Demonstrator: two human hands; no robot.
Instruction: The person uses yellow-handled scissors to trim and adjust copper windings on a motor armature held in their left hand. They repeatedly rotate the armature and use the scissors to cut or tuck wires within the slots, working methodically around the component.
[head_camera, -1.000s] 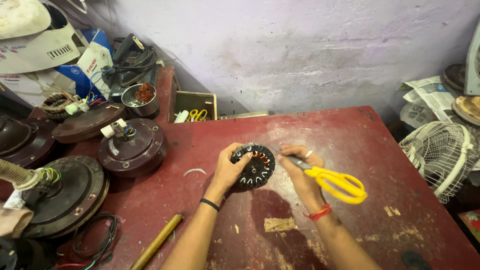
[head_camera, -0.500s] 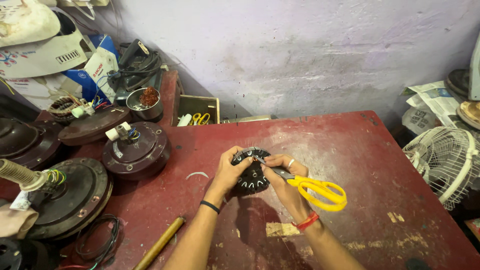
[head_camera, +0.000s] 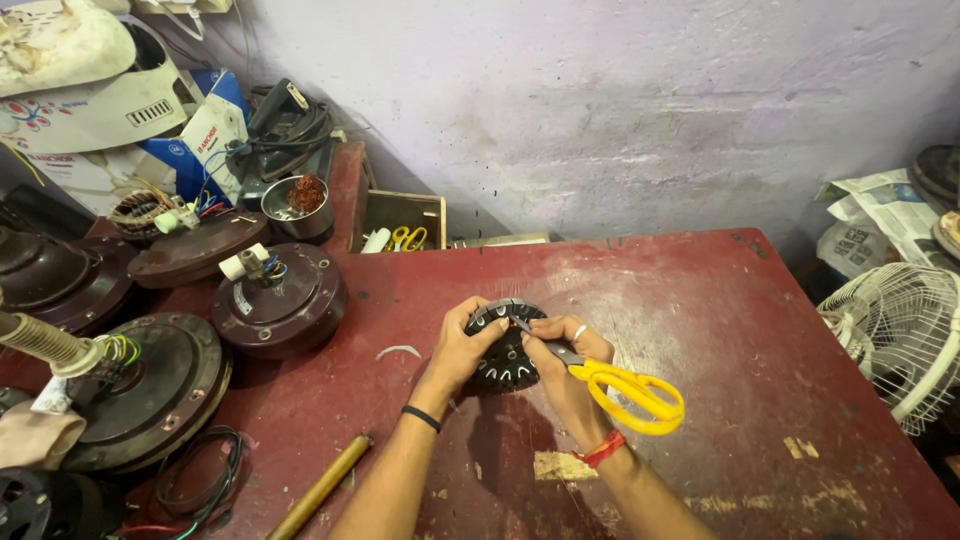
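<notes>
Two hands on one stator (head_camera: 503, 352), held tilted on edge just above the red tabletop (head_camera: 700, 320). Left hand (head_camera: 462, 345) with grip pinching the stator's left rim, thumb on top. Right hand (head_camera: 565, 365) with grip closed round yellow scissors (head_camera: 625, 388), handles trailing right of the grip, blades pointing left onto the stator's upper face. Stator thus between both grips, touching each. Compared with a second ago: then lying flatter, face up; now tipped upright, hands drawn closer together. Left of the grip, well apart, a fan motor (head_camera: 280, 298).
</notes>
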